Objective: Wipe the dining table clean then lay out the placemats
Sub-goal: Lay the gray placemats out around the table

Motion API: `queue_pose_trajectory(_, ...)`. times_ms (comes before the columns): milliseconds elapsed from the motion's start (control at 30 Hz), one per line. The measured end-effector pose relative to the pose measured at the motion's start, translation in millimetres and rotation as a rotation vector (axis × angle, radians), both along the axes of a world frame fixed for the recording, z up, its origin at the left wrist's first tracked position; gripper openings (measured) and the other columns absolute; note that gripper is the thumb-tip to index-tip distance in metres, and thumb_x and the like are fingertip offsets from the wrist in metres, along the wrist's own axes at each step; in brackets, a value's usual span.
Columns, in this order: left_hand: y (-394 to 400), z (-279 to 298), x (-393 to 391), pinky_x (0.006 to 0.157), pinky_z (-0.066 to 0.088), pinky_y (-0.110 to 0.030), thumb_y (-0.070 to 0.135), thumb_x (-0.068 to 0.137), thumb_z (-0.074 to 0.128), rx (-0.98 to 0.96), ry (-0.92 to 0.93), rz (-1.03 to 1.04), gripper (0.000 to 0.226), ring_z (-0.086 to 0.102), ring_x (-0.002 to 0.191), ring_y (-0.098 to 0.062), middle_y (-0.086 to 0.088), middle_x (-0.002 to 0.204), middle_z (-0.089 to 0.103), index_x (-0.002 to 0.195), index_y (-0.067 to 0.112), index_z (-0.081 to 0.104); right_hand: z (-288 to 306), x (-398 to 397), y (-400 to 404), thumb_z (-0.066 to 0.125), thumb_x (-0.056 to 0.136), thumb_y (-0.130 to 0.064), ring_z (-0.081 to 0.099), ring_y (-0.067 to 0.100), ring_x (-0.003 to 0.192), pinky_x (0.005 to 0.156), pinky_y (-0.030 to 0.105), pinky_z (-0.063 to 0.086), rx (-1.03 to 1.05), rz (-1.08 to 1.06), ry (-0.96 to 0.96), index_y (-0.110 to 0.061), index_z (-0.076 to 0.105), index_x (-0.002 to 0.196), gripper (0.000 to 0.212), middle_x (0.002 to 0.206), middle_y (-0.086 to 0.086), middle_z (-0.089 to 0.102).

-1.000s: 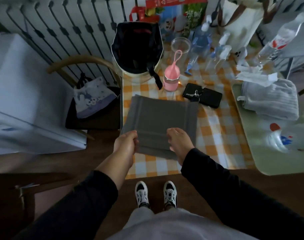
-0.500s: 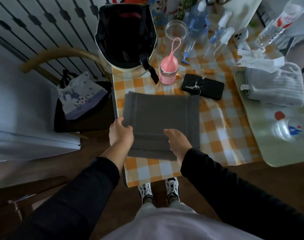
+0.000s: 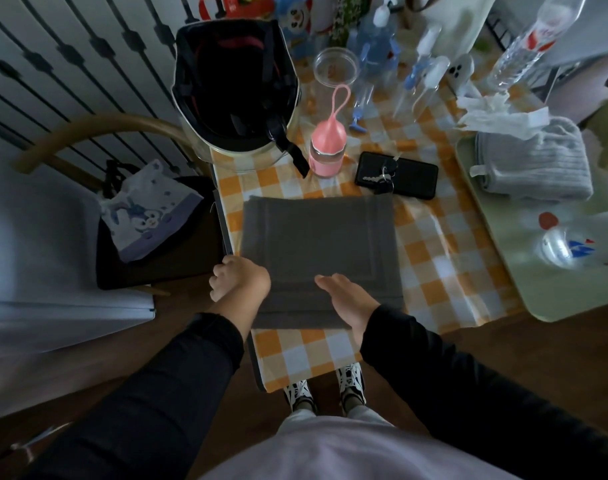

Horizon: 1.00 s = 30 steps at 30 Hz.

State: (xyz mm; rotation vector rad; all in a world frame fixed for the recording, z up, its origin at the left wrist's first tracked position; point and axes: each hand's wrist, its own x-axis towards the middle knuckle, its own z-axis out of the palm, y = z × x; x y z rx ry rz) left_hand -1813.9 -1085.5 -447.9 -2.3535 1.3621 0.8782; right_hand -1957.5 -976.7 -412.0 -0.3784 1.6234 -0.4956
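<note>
A stack of dark grey placemats [image 3: 316,251] lies on the dining table, which is covered by an orange-and-white checked cloth [image 3: 434,258], close to its near left corner. My left hand [image 3: 239,282] grips the stack's near left corner with curled fingers. Along the near edge, my right hand [image 3: 347,299] holds the stack, thumb on top and fingers hidden beneath the upper layers. A folded grey cloth [image 3: 534,164] sits on a pale green tray [image 3: 503,258] at the right.
Behind the mats stand a black helmet [image 3: 233,84], a pink bottle [image 3: 327,147] and a black phone with keys [image 3: 399,174]. Spray bottles [image 3: 375,46] and a clear cup crowd the far side. A chair with a printed bag [image 3: 146,209] stands left of the table.
Both hands have moved the grey stack a little farther onto the table and set it down flatter. My head has leaned in over the table.
</note>
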Motion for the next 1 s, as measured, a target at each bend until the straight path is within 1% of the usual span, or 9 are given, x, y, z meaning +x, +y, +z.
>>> queue_pose_trajectory(167,-4,-1,5,0.108,0.039,-0.049,0.028,0.095,0.058,0.022,0.034,0.012,0.063,0.042,0.133,-0.036,-0.016,0.149,0.039,0.148,0.006,0.031,-1,3,0,0.041,0.102,-0.052,0.013,0.020,0.151,0.119,0.037,0.014,-0.006,0.026,0.004,-0.017,0.008,0.159,0.075,0.166,0.000,0.007)
queue_pose_trajectory(367,-10,-1,9,0.097,0.050,-0.049,0.040,0.080,0.065,0.044,0.116,0.084,0.075,0.057,0.115,-0.037,-0.015,0.133,0.054,0.142,0.009,0.038,1,5,-4,0.039,0.103,-0.050,0.006,0.017,0.152,0.120,0.037,0.009,0.002,0.019,-0.014,-0.018,0.005,0.159,0.073,0.167,-0.002,0.001)
queue_pose_trajectory(567,-7,5,12,0.100,0.046,-0.051,0.053,0.077,0.066,-0.003,0.126,0.040,0.077,0.053,0.119,-0.036,-0.013,0.133,0.055,0.138,0.012,0.042,-2,6,-5,0.036,0.104,-0.046,0.003,0.018,0.152,0.120,0.036,0.008,-0.004,0.055,-0.008,-0.017,0.006,0.159,0.068,0.167,-0.001,-0.002)
queue_pose_trajectory(700,-5,12,14,0.105,0.040,-0.051,0.055,0.078,0.064,0.009,0.132,-0.025,0.080,0.043,0.129,-0.036,-0.014,0.143,0.044,0.144,0.016,0.039,-7,11,-8,0.038,0.103,-0.048,0.001,0.019,0.152,0.119,0.036,0.008,0.011,0.050,0.005,-0.013,0.004,0.159,0.074,0.166,0.000,-0.009)
queue_pose_trajectory(767,-4,15,14,0.096,0.048,-0.048,0.052,0.077,0.064,-0.035,0.219,-0.022,0.072,0.054,0.116,-0.032,-0.010,0.131,0.053,0.137,0.017,0.044,-10,11,-10,0.037,0.105,-0.044,0.002,0.021,0.152,0.119,0.035,0.008,0.020,0.088,0.025,-0.012,0.008,0.158,0.068,0.166,0.004,-0.007)
queue_pose_trajectory(800,-2,17,13,0.086,0.052,-0.042,0.049,0.078,0.064,-0.066,0.298,-0.018,0.065,0.060,0.102,-0.027,-0.006,0.118,0.059,0.132,0.018,0.047,-10,11,-11,0.036,0.106,-0.039,0.005,0.023,0.152,0.119,0.036,0.010,0.027,0.114,0.046,-0.011,0.013,0.158,0.063,0.166,0.008,-0.001)
queue_pose_trajectory(867,1,21,10,0.066,0.049,-0.032,0.041,0.084,0.064,-0.086,0.425,-0.012,0.051,0.060,0.079,-0.020,-0.001,0.095,0.059,0.125,0.017,0.048,-10,11,-13,0.041,0.105,-0.037,0.019,0.030,0.149,0.119,0.041,0.017,0.014,0.103,0.087,-0.009,0.026,0.155,0.059,0.163,0.015,0.019)
queue_pose_trajectory(933,3,20,6,0.062,0.044,-0.031,0.037,0.087,0.063,-0.067,0.495,-0.017,0.044,0.055,0.073,-0.017,0.001,0.087,0.055,0.122,0.016,0.048,-7,13,-14,0.047,0.102,-0.043,0.028,0.031,0.145,0.119,0.045,0.023,0.008,0.057,0.111,-0.009,0.032,0.152,0.063,0.158,0.014,0.031)
queue_pose_trajectory(1000,3,18,5,0.062,0.042,-0.030,0.038,0.090,0.062,-0.031,0.530,-0.009,0.042,0.051,0.069,-0.015,0.001,0.085,0.053,0.122,0.013,0.048,-5,14,-15,0.048,0.101,-0.043,0.030,0.031,0.145,0.118,0.045,0.025,-0.006,0.050,0.121,-0.008,0.033,0.151,0.063,0.157,0.014,0.032)
